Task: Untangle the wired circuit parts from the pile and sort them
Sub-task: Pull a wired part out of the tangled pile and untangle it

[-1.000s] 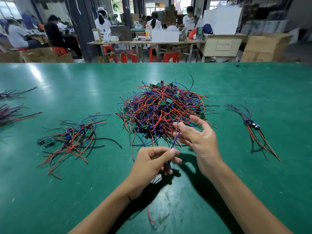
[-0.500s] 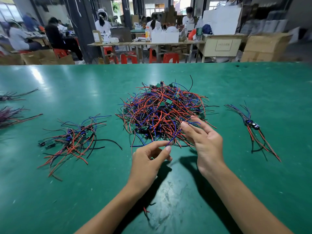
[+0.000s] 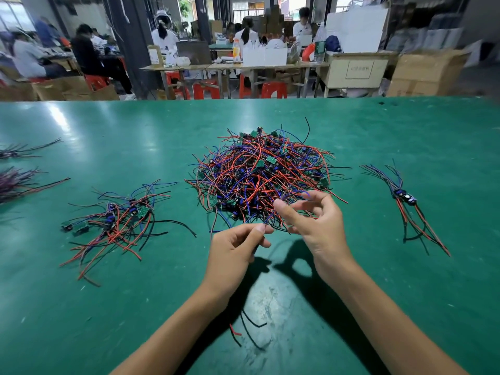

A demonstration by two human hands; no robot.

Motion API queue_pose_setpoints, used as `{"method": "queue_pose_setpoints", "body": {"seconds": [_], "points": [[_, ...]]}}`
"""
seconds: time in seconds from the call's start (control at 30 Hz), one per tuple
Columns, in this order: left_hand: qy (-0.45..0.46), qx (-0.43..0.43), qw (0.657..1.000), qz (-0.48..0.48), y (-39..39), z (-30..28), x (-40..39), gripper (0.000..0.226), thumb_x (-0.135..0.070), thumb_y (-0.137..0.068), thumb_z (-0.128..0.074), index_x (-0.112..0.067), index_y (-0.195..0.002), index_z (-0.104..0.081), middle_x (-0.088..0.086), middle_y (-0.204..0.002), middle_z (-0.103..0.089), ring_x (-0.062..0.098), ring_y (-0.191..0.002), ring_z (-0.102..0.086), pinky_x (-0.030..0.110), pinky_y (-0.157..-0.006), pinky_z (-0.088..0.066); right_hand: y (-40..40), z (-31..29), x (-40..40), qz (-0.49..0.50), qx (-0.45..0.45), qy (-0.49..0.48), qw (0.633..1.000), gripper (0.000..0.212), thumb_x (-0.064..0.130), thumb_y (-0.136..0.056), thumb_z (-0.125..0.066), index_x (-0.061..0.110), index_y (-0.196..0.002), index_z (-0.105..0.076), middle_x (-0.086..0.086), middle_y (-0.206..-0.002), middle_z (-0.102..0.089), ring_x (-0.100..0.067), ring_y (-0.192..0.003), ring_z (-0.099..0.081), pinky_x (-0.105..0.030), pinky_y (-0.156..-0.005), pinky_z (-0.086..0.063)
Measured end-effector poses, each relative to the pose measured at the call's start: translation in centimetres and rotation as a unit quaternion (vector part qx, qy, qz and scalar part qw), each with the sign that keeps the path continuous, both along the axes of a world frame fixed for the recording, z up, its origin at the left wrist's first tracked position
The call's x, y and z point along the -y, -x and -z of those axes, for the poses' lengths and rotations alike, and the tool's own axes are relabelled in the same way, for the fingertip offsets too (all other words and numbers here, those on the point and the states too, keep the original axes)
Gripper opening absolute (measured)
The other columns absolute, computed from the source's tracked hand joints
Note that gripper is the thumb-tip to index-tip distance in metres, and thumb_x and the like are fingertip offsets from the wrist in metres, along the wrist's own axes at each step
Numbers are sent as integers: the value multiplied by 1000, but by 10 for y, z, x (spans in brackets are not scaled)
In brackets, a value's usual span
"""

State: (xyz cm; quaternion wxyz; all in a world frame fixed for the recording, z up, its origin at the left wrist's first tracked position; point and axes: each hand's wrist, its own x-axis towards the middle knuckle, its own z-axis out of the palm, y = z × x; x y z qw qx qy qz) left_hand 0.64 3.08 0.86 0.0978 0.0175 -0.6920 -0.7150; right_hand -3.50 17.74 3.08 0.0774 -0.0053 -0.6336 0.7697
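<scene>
- We saw the big pile of red, blue and black wires with small green boards lying in the middle of the green surface.
- Our left hand sat just in front of the pile's near edge, its grip closed: thumb and forefinger pinched a thin wire strand that ran up into the pile.
- Loose wire ends, black and one red-tipped, showed below the left wrist against the surface; we could not tell whether they hung from that hand.
- Our right hand hovered at the pile's near right edge, fingers curled and spread, with blue wire at its fingertips; whether that grip truly held a wire we could not tell, as the fingers were a little blurred.
- To the left of the pile, well apart from it, lay a smaller sorted group of wired parts, wires fanned out toward us.
- To the right of the pile, also apart, lay a slim bundle of a few parts, wires trailing both ways along its length.
- At the far left edge two dark wire bunches lay on the surface, cut off by the frame.
- Beyond the surface we saw people seated at work tables, red stools and cardboard boxes.
</scene>
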Motion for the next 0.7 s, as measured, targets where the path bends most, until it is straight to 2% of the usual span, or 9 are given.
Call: {"method": "queue_pose_setpoints", "body": {"seconds": [0.07, 0.1, 0.2, 0.23, 0.33, 0.47, 0.6, 0.7], "points": [[-27, 10, 1000, 6, 0, -3, 1, 21, -18, -99, -62, -14, -90, -80, -1, -67, -65, 4, -46, -34, 11, -44, -28, -3, 1, 3, -74, 30, -8, 997, 68, 39, -58, -88, 15, -113, -55, 1, -80, -74, -10, -59, -64, -22, -54, -51], [-34, 15, 999, 12, -1, -4, 1, 23, -18, -99, -61, -15, -87, -80, -2, -67, -65, 4, -46, -33, 12, -43, -27, -5, 2, 4, -112, 39, -32, 992, 63, 40, -63, -87, 15, -114, -59, -1, -82, -76, -11, -58, -64, -22, -54, -50], [-35, 20, 999, 23, -2, -6, 2, 28, -17, -99, -60, -16, -77, -77, -5, -61, -62, 4, -44, -32, 11, -42, -26, -7, 5, 7, -161, -15, -115, 980, 17, 31, -88, -77, 16, -95, -75, -1, -78, -75, -9, -57, -61, -22, -53, -49], [-35, 20, 999, 24, -3, -7, 2, 28, -17, -99, -60, -15, -77, -77, -4, -62, -63, 4, -43, -32, 11, -42, -26, -7, 6, 7, -152, -40, -129, 979, 10, 28, -91, -75, 18, -89, -77, 2, -76, -74, -6, -58, -61, -19, -53, -48], [-47, 40, 998, 31, -1, -9, 3, 29, -18, -99, -59, -16, -79, -81, 2, -69, -68, 7, -44, -35, 15, -41, -26, -6, 5, 6, -115, -63, -141, 981, 14, 29, -91, -75, 21, -80, -78, 5, -74, -75, 1, -61, -63, -10, -55, -43], [-117, 97, 987, 60, 2, -11, 5, 30, -23, -100, -53, -9, -89, -77, 11, -78, -72, 13, -48, -45, 21, -39, -31, -5, 4, 4, -102, -34, -133, 985, 18, 32, -91, -73, 18, -81, -78, 2, -75, -77, -1, -61, -62, -13, -55, -44], [-124, 91, 985, 81, 1, -10, 9, 24, -8, -96, -59, -13, -88, -82, 15, -82, -74, 15, -50, -55, 22, -40, -42, -4, 3, 3, -88, -27, -134, 987, 16, 32, -90, -75, 19, -82, -79, 4, -74, -77, -4, -60, -62, -15, -54, -47], [-104, 76, 989, 76, -1, -11, 9, 13, -7, -93, -66, -8, -99, -78, 15, -86, -75, 16, -55, -60, 23, -46, -47, -3, 2, 2, -60, -28, -130, 989, 17, 33, -87, -78, 17, -80, -79, 4, -70, -75, -6, -60, -63, -17, -54, -48]]}}
